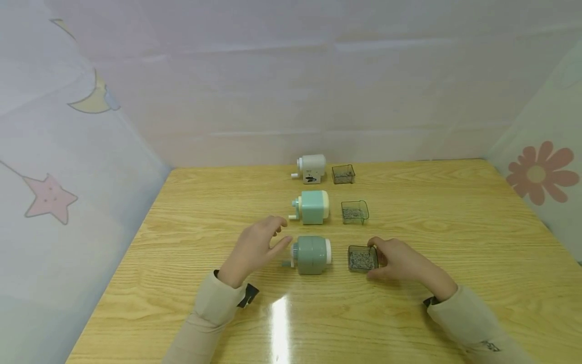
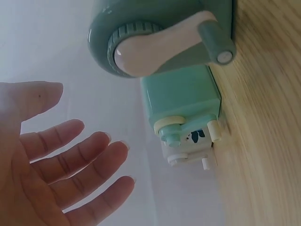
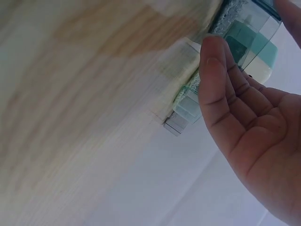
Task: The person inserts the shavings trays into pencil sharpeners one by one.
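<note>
A dark green crank pencil sharpener (image 1: 312, 255) stands nearest on the table, its crank facing left. My left hand (image 1: 260, 245) hovers beside that crank, fingers loosely spread, holding nothing; in the left wrist view its fingers (image 2: 89, 165) are apart from the sharpener. My right hand (image 1: 400, 260) has thumb and fingers around the right end of a clear shavings drawer (image 1: 362, 259), which holds dark shavings. In the right wrist view, the fingers (image 3: 216, 80) partly hide this drawer. The drawer sits to the right of the dark green sharpener, apart from it.
Behind stand a mint pencil sharpener (image 1: 312, 207) and a white one (image 1: 312, 169). To their right lie a green-tinted drawer (image 1: 355, 212) and a grey-tinted drawer (image 1: 343, 174), each with shavings. Printed cloth walls (image 1: 273, 101) border the wooden table (image 1: 204, 202).
</note>
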The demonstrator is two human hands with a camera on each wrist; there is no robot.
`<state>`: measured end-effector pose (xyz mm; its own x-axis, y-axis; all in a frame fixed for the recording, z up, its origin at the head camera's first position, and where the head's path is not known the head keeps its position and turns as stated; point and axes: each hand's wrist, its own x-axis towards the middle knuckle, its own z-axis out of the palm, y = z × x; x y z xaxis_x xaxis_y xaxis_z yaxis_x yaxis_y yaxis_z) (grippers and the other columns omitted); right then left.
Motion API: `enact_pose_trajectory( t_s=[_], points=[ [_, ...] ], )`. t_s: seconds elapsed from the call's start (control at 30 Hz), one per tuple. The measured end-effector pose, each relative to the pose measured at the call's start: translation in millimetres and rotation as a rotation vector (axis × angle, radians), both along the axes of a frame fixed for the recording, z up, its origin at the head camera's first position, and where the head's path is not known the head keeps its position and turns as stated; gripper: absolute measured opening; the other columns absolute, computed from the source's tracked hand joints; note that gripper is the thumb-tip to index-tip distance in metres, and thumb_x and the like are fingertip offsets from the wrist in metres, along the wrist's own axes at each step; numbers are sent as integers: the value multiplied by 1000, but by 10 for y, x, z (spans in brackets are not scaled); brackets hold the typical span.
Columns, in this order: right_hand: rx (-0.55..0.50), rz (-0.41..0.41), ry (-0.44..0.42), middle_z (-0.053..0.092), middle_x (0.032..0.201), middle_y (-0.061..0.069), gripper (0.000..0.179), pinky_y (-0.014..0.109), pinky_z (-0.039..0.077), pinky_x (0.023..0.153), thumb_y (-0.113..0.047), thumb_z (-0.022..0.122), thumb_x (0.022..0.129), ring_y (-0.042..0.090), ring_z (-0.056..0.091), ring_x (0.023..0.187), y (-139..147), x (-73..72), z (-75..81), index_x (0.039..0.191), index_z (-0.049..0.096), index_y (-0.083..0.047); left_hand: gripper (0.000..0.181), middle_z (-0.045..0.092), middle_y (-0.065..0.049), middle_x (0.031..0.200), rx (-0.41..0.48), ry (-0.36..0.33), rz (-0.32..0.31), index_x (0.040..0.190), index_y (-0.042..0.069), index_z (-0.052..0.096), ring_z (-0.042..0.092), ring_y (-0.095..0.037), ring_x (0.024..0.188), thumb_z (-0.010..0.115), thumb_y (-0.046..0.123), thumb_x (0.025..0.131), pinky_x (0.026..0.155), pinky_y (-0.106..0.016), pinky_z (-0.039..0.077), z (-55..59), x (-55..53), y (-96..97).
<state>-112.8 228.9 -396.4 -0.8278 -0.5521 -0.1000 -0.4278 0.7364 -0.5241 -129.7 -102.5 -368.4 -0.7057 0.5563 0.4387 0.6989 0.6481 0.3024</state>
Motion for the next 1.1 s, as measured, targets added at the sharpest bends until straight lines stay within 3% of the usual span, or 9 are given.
enact_pose_trajectory(
  t_s=[0.33,0.6,0.87,1.1],
  points=[
    [2,-5,-3,47,64,-8,59,22,37,49,-26,77,72,3,39,54,-19,19,11,112,50,8,27,62,-7,97,-26,-28,-59,105,3,57,60,-16,78,60,24,88,62,-26,50,-10,71,56],
    [-7,-4,-2,49,66,-7,58,21,37,48,-25,76,73,3,40,54,-15,16,17,111,49,9,39,59,-8,110,-98,-84,-141,115,5,55,58,-19,98,62,30,87,81,-31,49,-37,86,118],
    [-2,-10,-1,51,69,-6,57,21,38,48,-27,76,73,3,42,55,-25,19,37,111,50,8,47,56,-5,113,-154,-118,-161,118,8,55,56,-15,96,65,39,83,77,-29,49,-63,91,172],
    [6,-10,-19,53,70,-5,58,21,38,48,-26,76,73,3,43,56,-79,23,79,112,50,8,45,55,-6,114,-136,-139,-168,117,8,56,56,-16,96,68,34,82,77,-29,49,-87,82,176]
  ],
)
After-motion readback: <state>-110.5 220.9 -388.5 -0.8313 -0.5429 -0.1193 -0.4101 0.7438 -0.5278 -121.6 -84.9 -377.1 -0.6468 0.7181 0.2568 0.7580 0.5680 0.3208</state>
